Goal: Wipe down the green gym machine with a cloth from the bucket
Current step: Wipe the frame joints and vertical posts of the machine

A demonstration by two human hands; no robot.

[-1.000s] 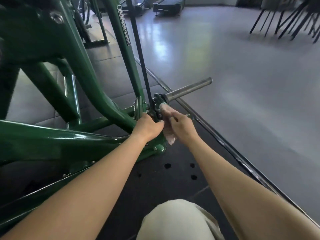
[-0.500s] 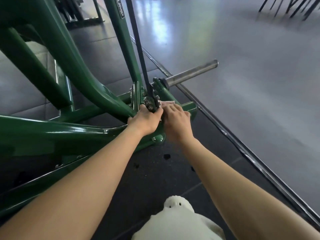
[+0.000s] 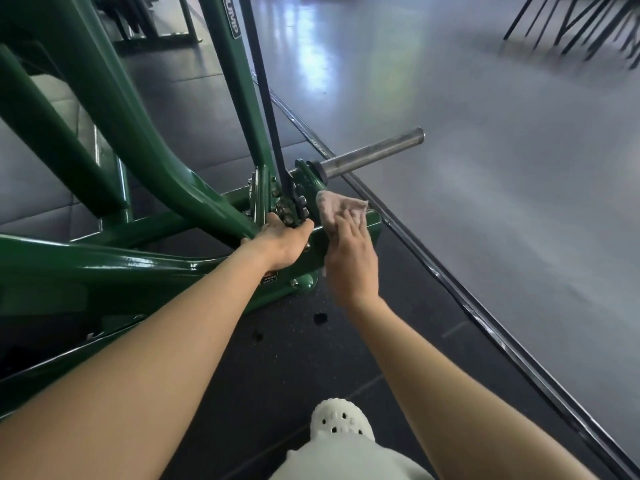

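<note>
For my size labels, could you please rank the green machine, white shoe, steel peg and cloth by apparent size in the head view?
1. green machine
2. white shoe (near the camera)
3. steel peg and cloth: too alike to rank

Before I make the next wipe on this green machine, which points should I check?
1. The cloth in the right hand: ok, held against the green machine.
2. Support from the left hand: ok, it grips near the bolted joint.
3. That hand clear of the black belt: not ok, right beside it.
4. The steel peg wiped: cannot tell.
5. The bucket within reach: cannot tell, not in view.
</note>
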